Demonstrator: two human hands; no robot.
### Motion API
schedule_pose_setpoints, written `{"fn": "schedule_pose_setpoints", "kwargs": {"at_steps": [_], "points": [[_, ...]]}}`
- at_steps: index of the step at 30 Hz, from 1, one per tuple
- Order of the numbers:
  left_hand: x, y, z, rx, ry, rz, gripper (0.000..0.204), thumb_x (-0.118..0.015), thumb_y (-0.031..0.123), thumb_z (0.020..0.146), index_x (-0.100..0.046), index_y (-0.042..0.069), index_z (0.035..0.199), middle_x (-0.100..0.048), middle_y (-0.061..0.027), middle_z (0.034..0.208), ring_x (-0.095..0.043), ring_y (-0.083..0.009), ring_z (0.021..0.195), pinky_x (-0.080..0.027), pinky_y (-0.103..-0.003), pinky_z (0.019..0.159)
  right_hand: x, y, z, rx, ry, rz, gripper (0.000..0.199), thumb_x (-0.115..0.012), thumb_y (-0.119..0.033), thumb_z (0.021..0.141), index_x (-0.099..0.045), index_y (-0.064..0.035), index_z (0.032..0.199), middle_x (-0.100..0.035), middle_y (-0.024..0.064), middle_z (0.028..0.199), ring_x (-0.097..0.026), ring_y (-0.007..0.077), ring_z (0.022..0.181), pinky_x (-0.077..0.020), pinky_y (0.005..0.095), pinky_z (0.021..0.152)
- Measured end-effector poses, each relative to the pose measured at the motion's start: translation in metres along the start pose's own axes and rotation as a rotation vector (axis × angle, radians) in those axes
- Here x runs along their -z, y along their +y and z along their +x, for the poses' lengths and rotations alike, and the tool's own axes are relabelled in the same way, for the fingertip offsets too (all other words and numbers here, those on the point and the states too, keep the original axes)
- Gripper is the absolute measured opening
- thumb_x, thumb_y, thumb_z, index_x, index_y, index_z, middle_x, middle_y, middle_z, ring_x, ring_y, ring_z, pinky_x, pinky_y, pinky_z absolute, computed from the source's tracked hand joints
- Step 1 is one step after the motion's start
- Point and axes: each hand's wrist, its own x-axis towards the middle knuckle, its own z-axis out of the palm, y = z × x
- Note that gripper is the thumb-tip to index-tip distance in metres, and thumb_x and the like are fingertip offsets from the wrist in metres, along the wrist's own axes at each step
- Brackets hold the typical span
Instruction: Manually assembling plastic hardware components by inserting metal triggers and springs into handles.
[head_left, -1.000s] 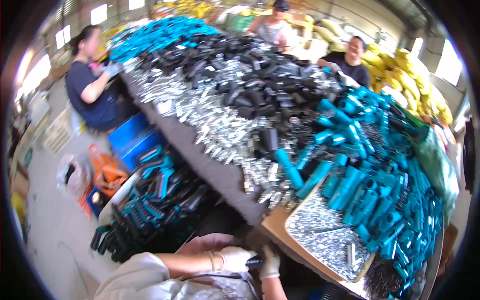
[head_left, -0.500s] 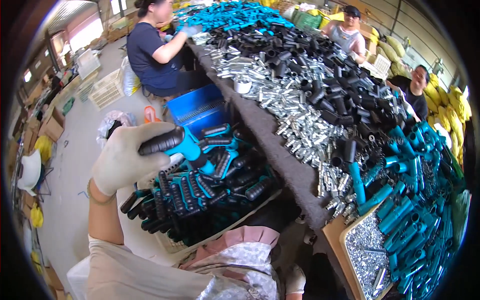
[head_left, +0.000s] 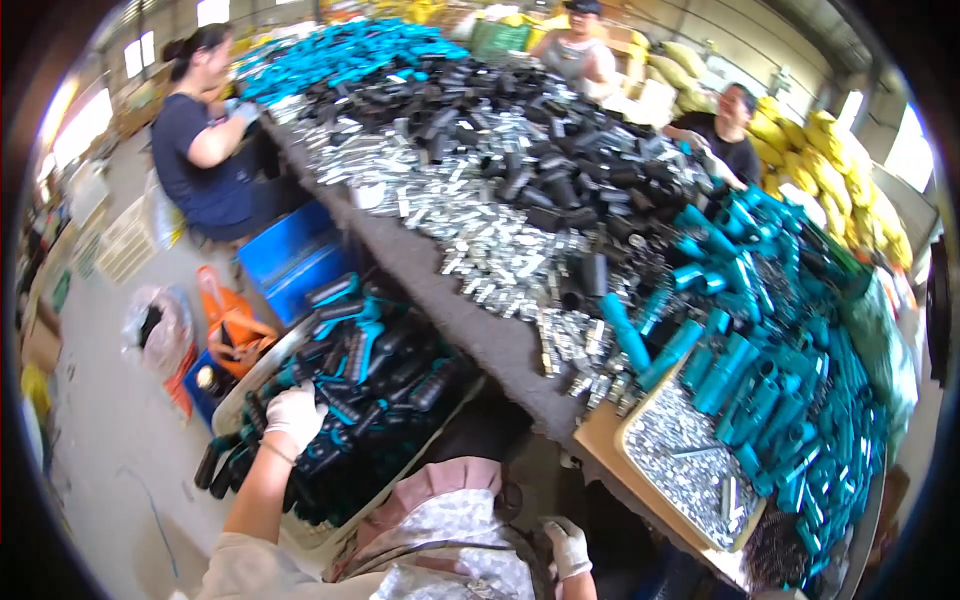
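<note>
My left hand (head_left: pixel 295 418), in a white glove, is low over a pale crate (head_left: pixel 228 412) heaped with black-and-teal ribbed handles (head_left: pixel 345 360). It touches or nearly touches the handles at the crate's left side. Its back faces up and its fingers are blurred, so whether it grips one is unclear. My right hand (head_left: pixel 568 547), also gloved, hangs low beside my patterned apron (head_left: pixel 460 520). Its fingers are loosely extended, with nothing seen in them.
A long table (head_left: pixel 400 250) carries piles of metal fittings (head_left: pixel 440 215), black tubes (head_left: pixel 560 180) and teal tubes (head_left: pixel 770 400). A tray of small metal parts (head_left: pixel 690 470) sits at its near end. Blue bin (head_left: pixel 290 255) and orange bag (head_left: pixel 235 325) stand left. Three people sit around the table.
My left hand has lowered to the crate; the black-and-teal handle it held up is no longer distinguishable. My right hand shows more fully. The view has swung right.
</note>
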Motion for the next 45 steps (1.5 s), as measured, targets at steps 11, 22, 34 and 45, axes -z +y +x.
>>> {"fn": "schedule_pose_setpoints", "kwargs": {"at_steps": [11,22,34,45], "points": [[0.181,0.216,0.052,-1.214,-0.128,-0.385,0.044,-0.06,0.039,0.095,-0.068,0.005,0.122,-0.07,-0.0186,0.112,-0.067,-0.0349,0.105,-0.052,-0.04,0.093,0.042,-0.306,-0.029,0.823,-0.115,-0.55,0.021,-0.062,-0.013,0.092,-0.073,-0.0036,0.106,-0.074,0.014,0.094,-0.072,0.0266,0.088,-0.0556,0.0359,0.082],[0.202,0.274,0.18,-0.856,0.434,-0.471,0.034,-0.065,0.037,0.088,-0.074,0.011,0.107,-0.07,-0.0131,0.106,-0.066,-0.0329,0.1,-0.052,-0.044,0.092,0.0,-0.364,0.073,1.217,0.306,-1.373,0.012,-0.064,-0.019,0.083,-0.068,-0.0111,0.091,-0.065,0.0091,0.098,-0.063,0.0306,0.094,-0.0485,0.0434,0.081],[0.154,0.289,0.187,-0.962,0.589,-0.602,0.031,-0.063,0.031,0.091,-0.069,0.008,0.112,-0.063,-0.0105,0.119,-0.061,-0.0305,0.107,-0.05,-0.041,0.097,-0.036,-0.409,0.121,0.856,0.387,-1.533,0.065,-0.072,-0.055,0.079,-0.064,-0.0154,0.13,-0.04,0.0206,0.152,-0.029,0.0477,0.143,-0.0207,0.0638,0.116],[0.159,0.237,0.135,-0.983,0.701,-0.75,0.021,-0.071,0.008,0.079,-0.07,0.006,0.1,-0.068,-0.01,0.11,-0.063,-0.0326,0.104,-0.051,-0.042,0.091,-0.048,-0.401,0.128,0.939,0.499,-1.636,0.011,-0.061,-0.015,0.086,-0.072,-0.0128,0.086,-0.056,0.01,0.104,-0.055,0.0299,0.091,-0.0435,0.0402,0.07]]}}
